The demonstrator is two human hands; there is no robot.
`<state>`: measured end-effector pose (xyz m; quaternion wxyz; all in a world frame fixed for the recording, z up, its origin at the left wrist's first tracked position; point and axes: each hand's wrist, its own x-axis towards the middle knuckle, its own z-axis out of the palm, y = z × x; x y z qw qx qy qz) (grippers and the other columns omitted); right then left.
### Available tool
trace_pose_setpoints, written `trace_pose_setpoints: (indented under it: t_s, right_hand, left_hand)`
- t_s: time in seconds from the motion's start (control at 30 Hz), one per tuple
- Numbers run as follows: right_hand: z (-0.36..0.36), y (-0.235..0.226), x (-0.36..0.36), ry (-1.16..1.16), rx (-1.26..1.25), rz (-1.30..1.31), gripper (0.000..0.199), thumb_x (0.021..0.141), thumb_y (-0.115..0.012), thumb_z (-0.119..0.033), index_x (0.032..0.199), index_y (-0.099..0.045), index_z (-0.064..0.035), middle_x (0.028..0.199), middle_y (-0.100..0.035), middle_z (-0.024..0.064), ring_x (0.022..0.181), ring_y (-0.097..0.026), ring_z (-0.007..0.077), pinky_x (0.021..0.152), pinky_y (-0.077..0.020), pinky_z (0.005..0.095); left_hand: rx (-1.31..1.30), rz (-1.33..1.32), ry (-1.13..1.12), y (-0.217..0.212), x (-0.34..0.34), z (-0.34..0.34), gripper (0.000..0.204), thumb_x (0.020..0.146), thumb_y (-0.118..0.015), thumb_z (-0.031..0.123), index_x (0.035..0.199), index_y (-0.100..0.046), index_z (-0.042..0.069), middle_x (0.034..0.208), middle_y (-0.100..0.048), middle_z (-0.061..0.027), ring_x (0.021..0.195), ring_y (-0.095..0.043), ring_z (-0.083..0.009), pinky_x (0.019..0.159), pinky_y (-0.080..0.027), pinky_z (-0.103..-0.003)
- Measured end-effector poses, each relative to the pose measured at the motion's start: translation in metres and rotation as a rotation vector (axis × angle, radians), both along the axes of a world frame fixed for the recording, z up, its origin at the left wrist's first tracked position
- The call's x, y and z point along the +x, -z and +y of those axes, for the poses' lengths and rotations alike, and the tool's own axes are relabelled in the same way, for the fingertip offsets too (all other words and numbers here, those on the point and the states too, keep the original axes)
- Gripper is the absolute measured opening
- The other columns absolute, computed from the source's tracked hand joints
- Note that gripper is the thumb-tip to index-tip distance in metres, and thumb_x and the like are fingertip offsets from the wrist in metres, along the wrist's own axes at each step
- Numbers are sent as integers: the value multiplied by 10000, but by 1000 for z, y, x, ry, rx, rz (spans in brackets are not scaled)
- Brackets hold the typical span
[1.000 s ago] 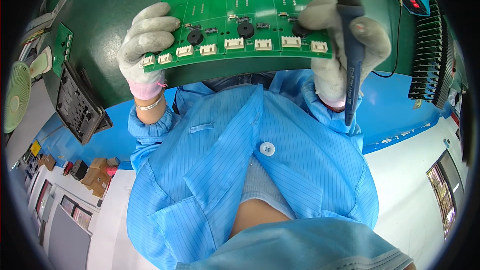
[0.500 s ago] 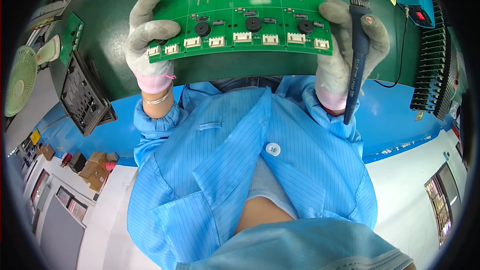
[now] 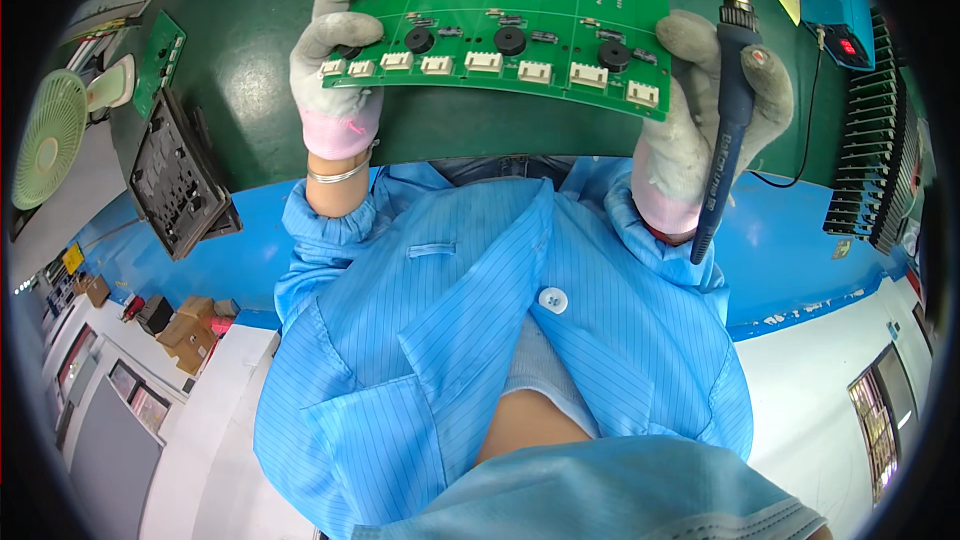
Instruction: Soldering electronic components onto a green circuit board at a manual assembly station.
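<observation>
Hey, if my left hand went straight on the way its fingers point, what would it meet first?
Probably the green circuit board, since the left hand holds the board's left edge and its fingers slant that way. Green tabletop shows past the fingertips, but how far below is unclear.

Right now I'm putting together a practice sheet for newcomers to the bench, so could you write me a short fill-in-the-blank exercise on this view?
1. The left grip holds a circuit board that is ____ in colour.
2. The soldering iron in the right grip is mostly dark ____.
3. The connectors along the circuit board's near edge are ____.
4. The fan stands toward the picture's ____ edge.

Missing words: green; blue; white; left.
</observation>
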<state>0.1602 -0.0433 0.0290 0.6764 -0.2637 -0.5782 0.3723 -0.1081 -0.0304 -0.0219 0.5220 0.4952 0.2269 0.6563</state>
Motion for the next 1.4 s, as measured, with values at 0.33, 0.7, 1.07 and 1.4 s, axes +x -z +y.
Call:
trace_pose_setpoints:
  t_s: [0.33, 0.7, 1.07, 1.4]
  right_hand:
    - [-5, -9, -14, 81, -36, 98, 606, 833, -694, 9, 1323, -365, -126, 1065, -642, 222, 980, -652, 247, 846, -546, 346]
    - [3, 2, 7, 63, -90, 69, 639, 833, -741, -183, 1343, -355, -164, 1159, -612, 269, 1077, -626, 311, 900, -544, 398]
    - [15, -9, 11, 112, -237, 197, 577, 869, -703, -150, 1324, -348, -143, 1186, -599, 226, 1090, -599, 283, 945, -484, 404]
    - [28, -10, 26, -16, -451, 443, 444, 914, -523, 30, 1293, -346, -119, 1208, -571, 162, 1086, -588, 251, 952, -507, 389]
  left_hand:
    - [-113, 16, -127, -18, 14, -6, 114, 859, -663, 123, 942, -625, 55, 1382, -475, -200, 1253, -469, -317, 1055, -392, -432]
    - [17, 195, -232, -31, 2, -5, 256, 756, -777, 95, 932, -606, 22, 1336, -505, -237, 1264, -475, -322, 1067, -366, -440]
    - [240, 411, -159, -60, 9, -3, 209, 803, -748, 135, 916, -602, 36, 1322, -517, -194, 1287, -446, -341, 1066, -358, -461]
    - [747, 747, -369, -106, 48, -6, 284, 538, -637, 10, 810, -618, -69, 901, -623, -207, 844, -603, -346, 730, -508, -428]
